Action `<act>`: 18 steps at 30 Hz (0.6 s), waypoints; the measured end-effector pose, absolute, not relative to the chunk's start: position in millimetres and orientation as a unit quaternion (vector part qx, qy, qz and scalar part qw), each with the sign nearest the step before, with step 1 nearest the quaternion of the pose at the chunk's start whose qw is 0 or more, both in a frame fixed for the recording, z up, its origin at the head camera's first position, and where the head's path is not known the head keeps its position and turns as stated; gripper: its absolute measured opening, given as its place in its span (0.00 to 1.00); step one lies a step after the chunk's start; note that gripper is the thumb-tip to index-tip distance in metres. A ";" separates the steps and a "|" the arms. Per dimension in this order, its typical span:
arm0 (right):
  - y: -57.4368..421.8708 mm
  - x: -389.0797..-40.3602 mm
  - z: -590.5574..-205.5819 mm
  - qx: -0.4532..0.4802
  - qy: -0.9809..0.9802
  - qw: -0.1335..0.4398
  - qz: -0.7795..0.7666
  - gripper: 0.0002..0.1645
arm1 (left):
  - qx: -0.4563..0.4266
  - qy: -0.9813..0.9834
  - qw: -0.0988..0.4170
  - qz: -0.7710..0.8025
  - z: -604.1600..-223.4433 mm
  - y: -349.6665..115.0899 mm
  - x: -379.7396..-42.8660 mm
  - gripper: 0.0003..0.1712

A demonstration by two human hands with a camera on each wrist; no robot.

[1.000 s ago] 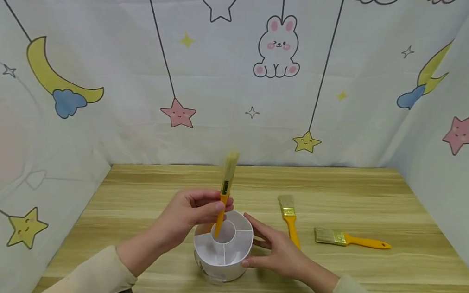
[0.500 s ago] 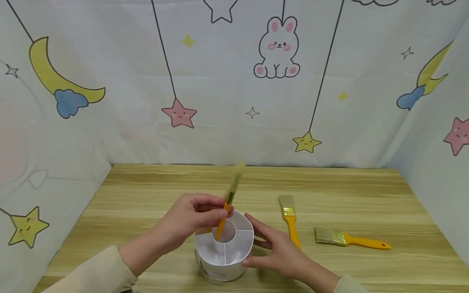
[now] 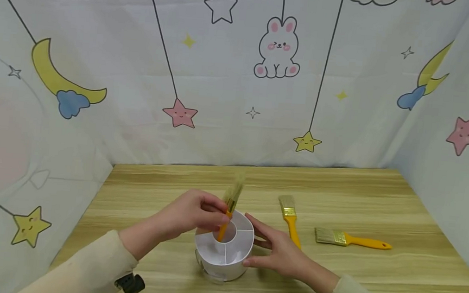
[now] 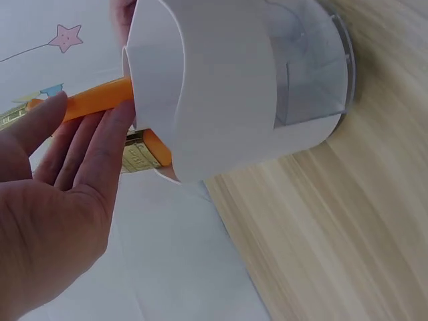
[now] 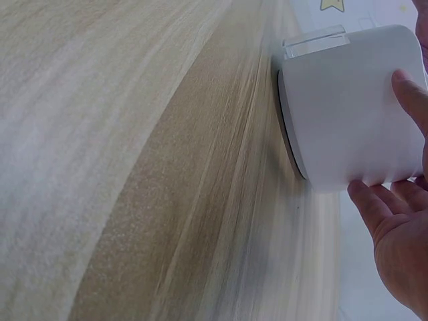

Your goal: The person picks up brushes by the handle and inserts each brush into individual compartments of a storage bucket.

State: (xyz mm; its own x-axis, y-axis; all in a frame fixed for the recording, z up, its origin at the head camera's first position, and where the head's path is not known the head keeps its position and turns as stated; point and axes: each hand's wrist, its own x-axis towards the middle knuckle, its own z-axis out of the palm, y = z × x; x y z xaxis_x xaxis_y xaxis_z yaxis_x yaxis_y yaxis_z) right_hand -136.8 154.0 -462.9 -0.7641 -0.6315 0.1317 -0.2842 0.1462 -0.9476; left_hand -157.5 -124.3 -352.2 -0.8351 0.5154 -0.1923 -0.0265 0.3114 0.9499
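Note:
My left hand [image 3: 195, 215] pinches a paintbrush by its orange handle [image 3: 223, 231], bristles up. The handle's lower end is inside the round middle compartment of a white divided organizer [image 3: 225, 272]. In the left wrist view the thumb and fingers lie along that orange handle [image 4: 100, 97]. A second paintbrush [image 4: 144, 150] stands in another compartment, its gold ferrule showing below the fingers; my left hand mostly hides it in the head view. My right hand [image 3: 279, 255] holds the organizer's right side, thumb in front and fingers behind, as the right wrist view also shows on its white wall [image 5: 354, 114].
Two more paintbrushes lie on the wooden table [image 3: 152, 181]: one [image 3: 289, 216] just beyond my right hand, another [image 3: 352, 239] farther right. A clear plastic piece [image 4: 307, 63] is on the organizer's lower front. A patterned white curtain [image 3: 224, 71] encloses the table's back and sides.
My left hand has brought the paintbrush down and slightly right, its handle lower in the middle compartment and its bristles tilting right. My right hand and the organizer stay nearly still.

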 end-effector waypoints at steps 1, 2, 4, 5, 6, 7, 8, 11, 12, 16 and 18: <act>154.2 -136.8 -463.0 -0.309 0.742 0.150 -0.576 0.61 | 0.162 0.779 0.239 0.556 -351.5 -123.3 -158.1 0.17; 154.1 -137.1 -463.4 -0.310 0.743 0.148 -0.575 0.61 | 0.166 0.788 0.235 0.544 -350.9 -122.2 -158.5 0.16; 153.9 -137.7 -464.5 -0.313 0.743 0.141 -0.574 0.60 | 0.173 0.811 0.224 0.512 -349.0 -119.0 -158.5 0.13; 153.7 -138.1 -465.0 -0.316 0.744 0.137 -0.573 0.59 | 0.177 0.822 0.218 0.495 -348.3 -117.1 -158.3 0.12; 153.5 -138.4 -465.6 -0.318 0.744 0.133 -0.573 0.58 | 0.180 0.835 0.210 0.476 -347.2 -115.3 -157.9 0.11; 153.3 -138.8 -466.0 -0.320 0.743 0.129 -0.573 0.57 | 0.181 0.844 0.205 0.462 -346.5 -113.4 -157.7 0.10; 153.2 -139.1 -466.4 -0.322 0.742 0.126 -0.574 0.57 | 0.181 0.852 0.199 0.449 -345.7 -111.5 -157.3 0.09; 153.0 -139.2 -466.9 -0.325 0.739 0.124 -0.577 0.56 | 0.179 0.860 0.195 0.436 -344.0 -107.7 -156.4 0.08; 153.0 -139.0 -466.8 -0.326 0.738 0.124 -0.577 0.56 | 0.177 0.861 0.196 0.435 -343.5 -107.3 -156.3 0.08; 153.3 -137.9 -465.6 -0.320 0.740 0.131 -0.578 0.57 | 0.170 0.857 0.212 0.437 -341.5 -108.7 -156.3 0.10; 153.7 -137.4 -465.2 -0.317 0.742 0.134 -0.576 0.58 | 0.166 0.850 0.227 0.445 -340.3 -110.5 -156.4 0.11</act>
